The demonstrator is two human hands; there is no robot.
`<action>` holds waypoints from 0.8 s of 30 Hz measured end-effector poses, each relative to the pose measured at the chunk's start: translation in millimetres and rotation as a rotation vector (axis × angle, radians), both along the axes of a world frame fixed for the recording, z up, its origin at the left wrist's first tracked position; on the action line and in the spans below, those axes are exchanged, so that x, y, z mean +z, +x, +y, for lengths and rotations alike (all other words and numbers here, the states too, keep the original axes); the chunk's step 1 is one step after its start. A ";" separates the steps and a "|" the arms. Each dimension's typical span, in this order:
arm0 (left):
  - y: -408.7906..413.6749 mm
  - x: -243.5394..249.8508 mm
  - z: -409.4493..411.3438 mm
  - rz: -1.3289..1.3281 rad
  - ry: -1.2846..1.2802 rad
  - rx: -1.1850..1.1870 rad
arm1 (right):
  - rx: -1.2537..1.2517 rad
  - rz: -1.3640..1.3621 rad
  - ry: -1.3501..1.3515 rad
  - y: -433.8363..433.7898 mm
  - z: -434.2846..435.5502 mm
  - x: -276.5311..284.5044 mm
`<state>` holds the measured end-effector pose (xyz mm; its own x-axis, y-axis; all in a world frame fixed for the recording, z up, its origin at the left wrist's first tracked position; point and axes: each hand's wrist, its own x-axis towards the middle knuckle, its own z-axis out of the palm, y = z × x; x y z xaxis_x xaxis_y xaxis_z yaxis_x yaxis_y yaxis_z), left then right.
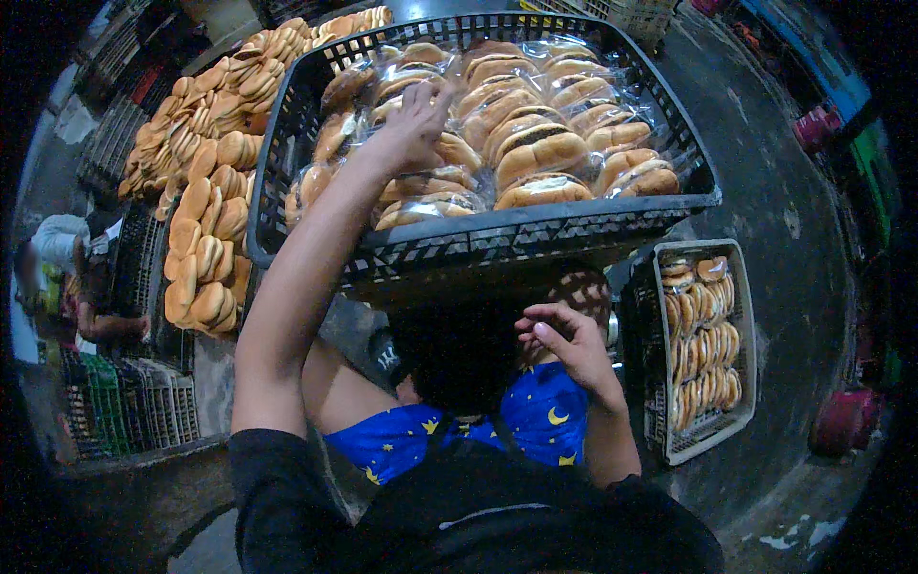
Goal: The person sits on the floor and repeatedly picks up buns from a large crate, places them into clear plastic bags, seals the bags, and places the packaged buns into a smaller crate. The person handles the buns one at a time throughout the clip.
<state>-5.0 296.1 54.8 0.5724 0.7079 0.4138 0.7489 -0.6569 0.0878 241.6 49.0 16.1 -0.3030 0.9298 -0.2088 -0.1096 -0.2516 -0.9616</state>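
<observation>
Rows of filled bread buns in clear plastic bags (541,151) lie in a large black plastic crate (502,219) before me. My left hand (416,129) reaches over the crate's left half, palm down, fingers spread and slightly blurred, above the bagged buns there. Whether its fingertips touch a bag I cannot tell. Above my thigh, below the crate's front wall, my right hand (566,341) hangs with curled fingers apart and nothing in it. Many loose, unbagged buns (208,237) are heaped to the left of the crate.
On the right stands a lighter-rimmed crate (746,344) with rows of bagged buns. A person (79,287) bends near stacked crates (136,409) at the far left. Red containers (846,423) stand along the right side. More crates (638,18) are behind the black crate.
</observation>
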 end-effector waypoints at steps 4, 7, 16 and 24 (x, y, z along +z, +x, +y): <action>-7.6 36.5 -10.4 0.360 -0.395 0.295 | 0.029 0.009 0.066 -9.0 4.3 7.3; -14.5 72.1 -63.0 -0.011 0.073 0.209 | 0.096 0.233 0.085 -5.7 10.3 10.7; 27.8 -16.4 -264.9 -1.781 -0.556 -0.238 | -0.033 0.209 0.207 -20.6 -11.9 0.5; 18.8 -70.0 -297.4 -1.268 -0.904 -0.111 | -0.381 -0.407 0.850 -31.0 -13.8 17.5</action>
